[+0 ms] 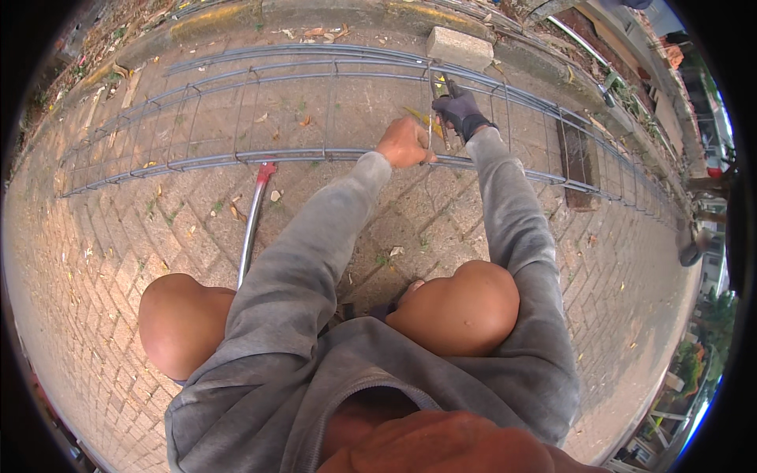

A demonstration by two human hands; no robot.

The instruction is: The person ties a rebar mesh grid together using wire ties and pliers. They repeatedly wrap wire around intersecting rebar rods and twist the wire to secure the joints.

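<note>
A long cage of steel reinforcing bars (pixel 272 155) with thin square stirrups lies across the paving in front of me. My left hand (pixel 406 143), bare, is closed at the near bars, its fingers around the foot of a stirrup (pixel 431 98); the fingertips are partly hidden. Just to its right, my right hand (pixel 461 113) wears a dark glove and grips a dark pliers-like tool (pixel 450 83). The tool's other end points down between the bars beside that stirrup.
A red-headed metal bar (pixel 254 209) lies near my left knee, its tip by the cage. A pale block (pixel 460 49) sits behind the far bars, and a dark wooden block (pixel 578 162) is under the cage at right. A kerb (pixel 213 27) runs along the back.
</note>
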